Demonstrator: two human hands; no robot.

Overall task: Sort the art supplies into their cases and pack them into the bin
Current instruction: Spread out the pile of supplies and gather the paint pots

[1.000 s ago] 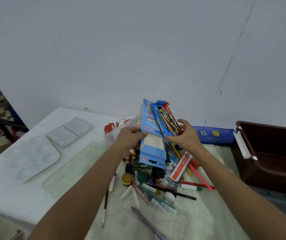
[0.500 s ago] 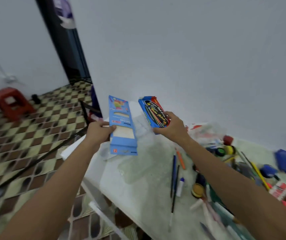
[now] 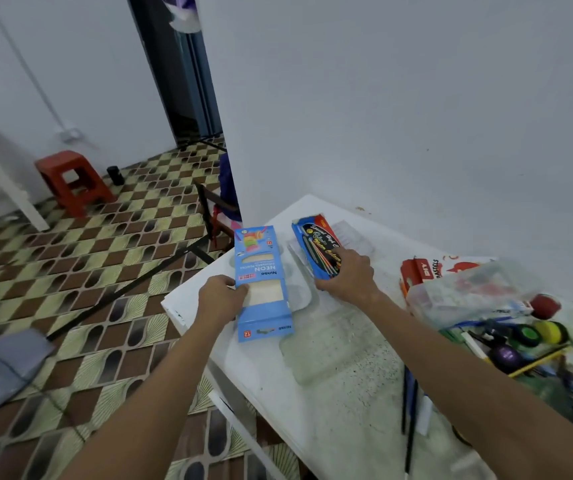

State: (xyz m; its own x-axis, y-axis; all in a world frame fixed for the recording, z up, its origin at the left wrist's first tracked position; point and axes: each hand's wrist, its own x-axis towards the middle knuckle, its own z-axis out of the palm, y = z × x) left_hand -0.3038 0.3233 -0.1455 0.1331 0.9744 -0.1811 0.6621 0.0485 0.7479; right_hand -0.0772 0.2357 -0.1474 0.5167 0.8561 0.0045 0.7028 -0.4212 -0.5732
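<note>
My left hand [image 3: 221, 296] grips the left edge of a light blue neon pencil box [image 3: 260, 282], held low over the table's left end. My right hand [image 3: 349, 277] holds a dark blue and red coloured-pencil box [image 3: 314, 242], which lies over a clear paint palette [image 3: 304, 296]. A heap of art supplies sits at the right: a red pastels box [image 3: 420, 270], a clear plastic bag [image 3: 468, 292], paint pots [image 3: 527, 336] and loose pencils and brushes [image 3: 411, 403]. The bin is out of view.
The white table [image 3: 271, 372] stands against a white wall, its left corner close to my left hand. A clear flat case [image 3: 330, 348] lies mid-table. Beyond the edge is a checked floor with a red stool [image 3: 72, 181] and a dark chair [image 3: 215, 206].
Both boxes came off the heap and moved left across the table, then apart and down. The view swung left, so the brown bin and blue case left the frame.
</note>
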